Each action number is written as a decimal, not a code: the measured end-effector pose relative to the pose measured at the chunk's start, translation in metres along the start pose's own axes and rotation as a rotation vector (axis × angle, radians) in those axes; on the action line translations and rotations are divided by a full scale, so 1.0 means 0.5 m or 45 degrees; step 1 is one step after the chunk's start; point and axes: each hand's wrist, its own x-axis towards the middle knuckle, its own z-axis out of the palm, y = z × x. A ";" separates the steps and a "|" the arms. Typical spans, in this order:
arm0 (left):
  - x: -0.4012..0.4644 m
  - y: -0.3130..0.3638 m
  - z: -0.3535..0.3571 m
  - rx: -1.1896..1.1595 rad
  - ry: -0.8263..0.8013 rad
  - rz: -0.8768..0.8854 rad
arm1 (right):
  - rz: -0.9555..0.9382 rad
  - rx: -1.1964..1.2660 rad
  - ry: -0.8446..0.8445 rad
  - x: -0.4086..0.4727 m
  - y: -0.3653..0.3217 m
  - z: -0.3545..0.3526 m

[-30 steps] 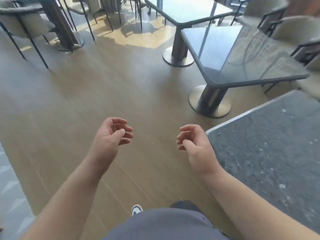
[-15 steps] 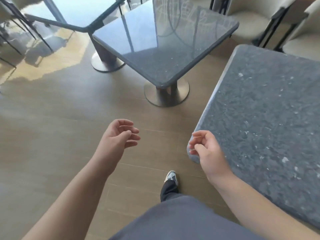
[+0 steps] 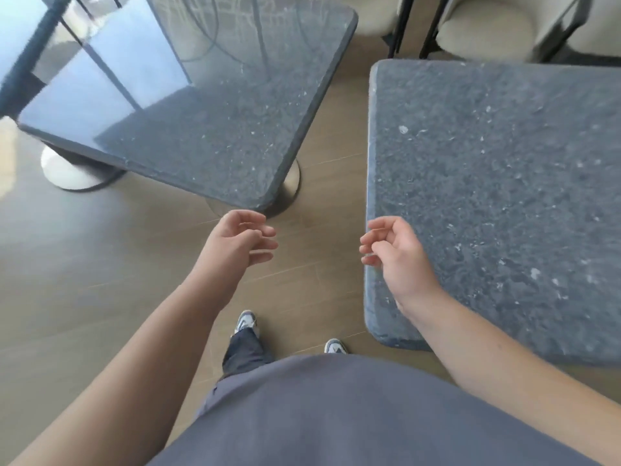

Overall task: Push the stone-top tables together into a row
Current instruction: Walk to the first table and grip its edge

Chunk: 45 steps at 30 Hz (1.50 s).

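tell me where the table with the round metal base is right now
In the head view it stands upper left, its stone top angled, the round metal base peeking out under its near corner just beyond the left hand, a strip of floor separating it from the right table.

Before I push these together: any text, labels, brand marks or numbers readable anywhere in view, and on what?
None readable. The two stone tabletops, left table and right table, show only speckle and reflections. The shoes carry markings too small to read. The chairs, the left hand and the right hand carry no text.
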 end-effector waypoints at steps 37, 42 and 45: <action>0.133 -0.394 0.427 0.158 -0.831 -1.202 | 0.767 1.498 1.010 -0.067 0.485 -0.102; 0.141 -0.415 0.436 0.133 -0.753 -1.202 | 0.742 1.500 1.111 -0.046 0.491 -0.103; 0.154 -0.421 0.434 0.202 -0.783 -1.188 | 0.720 1.486 1.119 -0.046 0.488 -0.095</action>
